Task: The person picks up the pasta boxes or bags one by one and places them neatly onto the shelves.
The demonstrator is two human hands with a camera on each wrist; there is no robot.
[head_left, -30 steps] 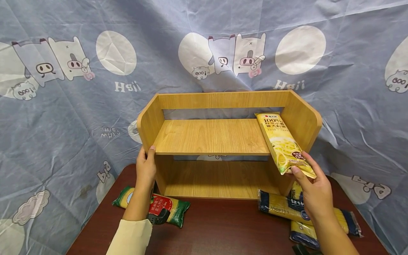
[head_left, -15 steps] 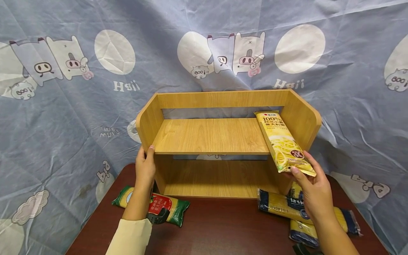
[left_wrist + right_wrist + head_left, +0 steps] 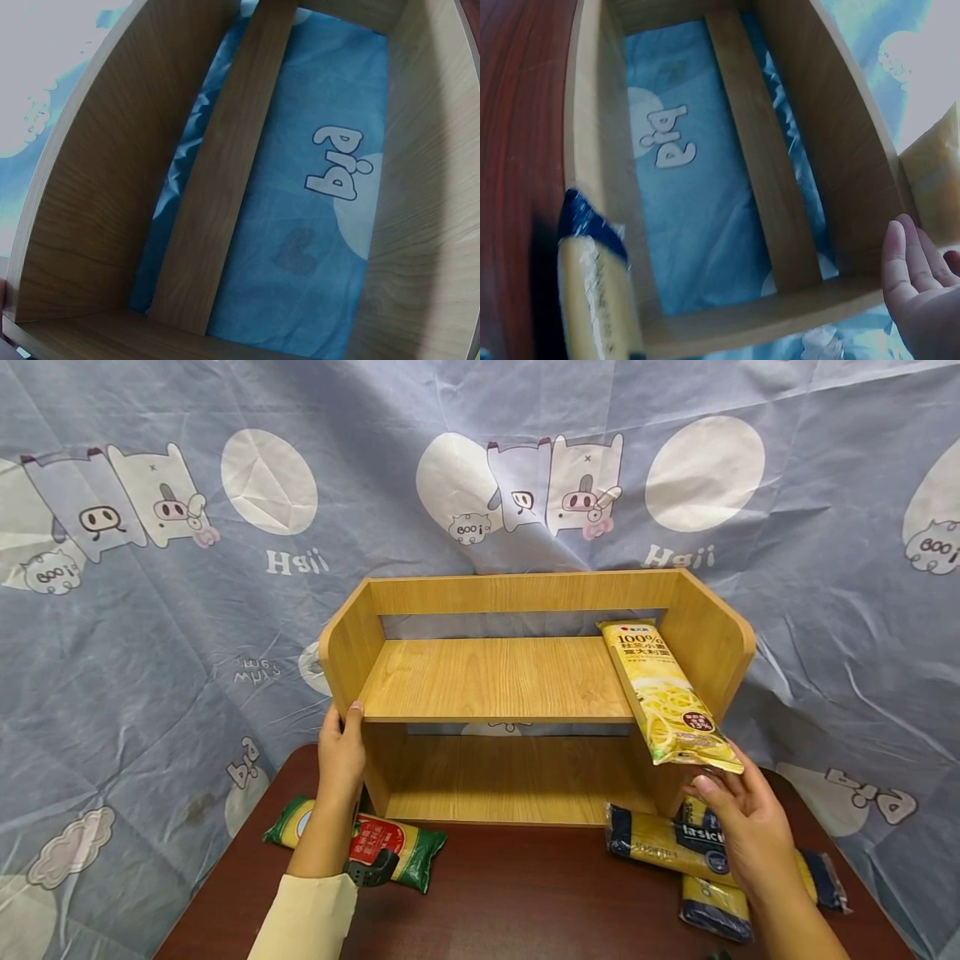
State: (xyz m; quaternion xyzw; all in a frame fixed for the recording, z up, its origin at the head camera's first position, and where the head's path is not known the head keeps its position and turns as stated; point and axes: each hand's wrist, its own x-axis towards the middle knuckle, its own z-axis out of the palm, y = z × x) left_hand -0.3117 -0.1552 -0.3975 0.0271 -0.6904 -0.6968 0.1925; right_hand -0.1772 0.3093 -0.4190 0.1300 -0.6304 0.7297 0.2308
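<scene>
A yellow noodle packet [image 3: 669, 702] lies on the right side of the wooden shelf's [image 3: 480, 681] upper board, its near end sticking out past the front edge. My right hand [image 3: 753, 831] is just under that near end, fingertips right at its corner and thumb off the packet. In the right wrist view the right hand [image 3: 926, 292] has its fingers extended beside the shelf board. My left hand [image 3: 342, 760] grips the shelf's left side panel at the level of the upper board, thumb in front. Mostly hidden in the left wrist view, it shows only at the lower left edge.
Crossed spaghetti packets [image 3: 667, 852] lie on the dark red table [image 3: 525, 902] at right, partly behind my right arm. A green, red and yellow pasta packet [image 3: 412, 852] lies at left under my left forearm. A patterned cloth [image 3: 480, 402] hangs behind the shelf.
My right hand has let go of the noodle packet's near end, its thumb dropping down and away. The packet stays on the upper board. My left hand keeps its hold on the shelf.
</scene>
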